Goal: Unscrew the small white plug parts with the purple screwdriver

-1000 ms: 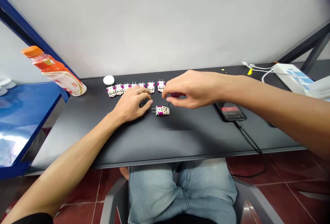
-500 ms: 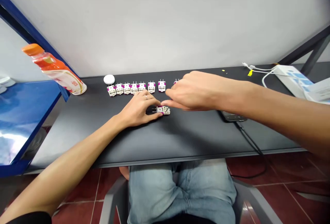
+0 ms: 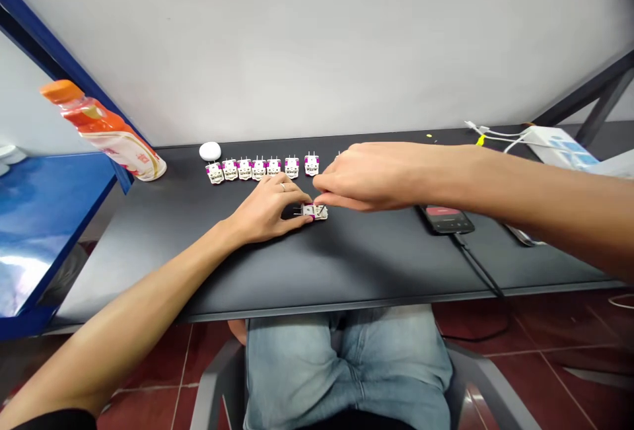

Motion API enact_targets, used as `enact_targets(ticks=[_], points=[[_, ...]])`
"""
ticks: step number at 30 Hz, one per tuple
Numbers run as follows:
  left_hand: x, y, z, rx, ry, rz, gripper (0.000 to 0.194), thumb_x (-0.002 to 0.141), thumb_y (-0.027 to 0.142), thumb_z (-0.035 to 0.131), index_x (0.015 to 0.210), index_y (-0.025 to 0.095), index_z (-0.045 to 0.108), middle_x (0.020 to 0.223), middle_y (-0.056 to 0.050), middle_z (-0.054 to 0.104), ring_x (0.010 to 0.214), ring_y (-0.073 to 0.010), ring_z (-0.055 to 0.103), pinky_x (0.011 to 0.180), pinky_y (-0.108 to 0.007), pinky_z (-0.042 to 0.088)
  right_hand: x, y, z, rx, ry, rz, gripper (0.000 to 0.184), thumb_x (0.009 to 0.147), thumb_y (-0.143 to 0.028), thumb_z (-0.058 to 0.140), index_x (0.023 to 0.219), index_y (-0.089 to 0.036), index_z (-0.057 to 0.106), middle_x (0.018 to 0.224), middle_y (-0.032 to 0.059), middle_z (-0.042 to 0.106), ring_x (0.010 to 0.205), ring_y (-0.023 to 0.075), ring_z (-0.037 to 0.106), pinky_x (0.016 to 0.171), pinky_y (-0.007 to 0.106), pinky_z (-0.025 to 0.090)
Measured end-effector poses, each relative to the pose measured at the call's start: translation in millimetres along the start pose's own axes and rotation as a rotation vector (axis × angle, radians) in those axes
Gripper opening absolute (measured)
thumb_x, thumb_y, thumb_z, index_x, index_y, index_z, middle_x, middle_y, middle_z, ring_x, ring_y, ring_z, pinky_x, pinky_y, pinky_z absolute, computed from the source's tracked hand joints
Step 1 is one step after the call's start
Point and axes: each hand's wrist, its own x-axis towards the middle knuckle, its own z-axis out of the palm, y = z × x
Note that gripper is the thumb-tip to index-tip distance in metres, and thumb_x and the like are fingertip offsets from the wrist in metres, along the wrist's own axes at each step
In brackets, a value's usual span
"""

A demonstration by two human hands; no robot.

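Observation:
A small white and magenta plug part [image 3: 314,211] with metal prongs lies on the black table [image 3: 321,265] in front of me. My left hand [image 3: 270,209] rests on the table with its fingertips closed on the part's left end, a ring on one finger. My right hand [image 3: 376,176] reaches over from the right, its fingers pinched on a thin dark tool tip that touches the part's right end; the tool's handle is hidden inside the hand. Behind both hands runs a row of several similar plug parts [image 3: 257,168].
A tilted orange drink bottle [image 3: 106,133] leans at the back left beside a blue shelf frame [image 3: 54,199]. A white round object [image 3: 210,150] sits behind the row. A phone [image 3: 446,218] with a black cable lies right of my hands. White cables and a white box [image 3: 559,143] are at the far right.
My left hand slid right and took hold of the plug part. My right hand lowered over the part, hiding the tool's red handle, then shifted slightly, uncovering the phone.

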Motion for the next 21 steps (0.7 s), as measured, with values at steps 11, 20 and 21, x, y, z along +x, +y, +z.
enact_targets(ticks=[11, 20, 21], points=[[0.3, 1.7, -1.0, 0.003, -0.022, -0.020, 0.027, 0.111, 0.048, 0.079, 0.125, 0.025, 0.086, 0.120, -0.009, 0.087, 0.116, -0.0323, 0.069, 0.111, -0.050, 0.052, 1.6, 0.1, -0.5, 0.050, 0.069, -0.161, 0.020, 0.108, -0.014, 0.058, 0.104, -0.017, 0.078, 0.108, 0.0104, 0.078, 0.083, 0.0198, 0.061, 0.076, 0.036, 0.043], [0.0, -0.4, -1.1, 0.001, -0.018, 0.006, 0.030, 0.112, 0.048, 0.077, 0.128, 0.024, 0.085, 0.122, -0.010, 0.086, 0.119, -0.0340, 0.069, 0.111, -0.052, 0.052, 1.5, -3.7, -1.2, 0.062, 0.102, -0.080, 0.015, 0.111, -0.021, 0.055, 0.111, -0.021, 0.071, 0.092, 0.0058, 0.076, 0.065, 0.0180, 0.052, 0.068, 0.037, 0.035], [0.2, -0.3, -1.3, -0.006, -0.020, 0.007, 0.029, 0.113, 0.048, 0.076, 0.127, 0.024, 0.085, 0.123, -0.010, 0.086, 0.122, -0.0343, 0.070, 0.113, -0.052, 0.052, 1.6, -3.5, 0.3, 0.076, 0.139, -0.095, 0.013, 0.111, -0.025, 0.058, 0.114, -0.021, 0.070, 0.096, 0.0065, 0.076, 0.067, 0.0185, 0.054, 0.068, 0.036, 0.036]])
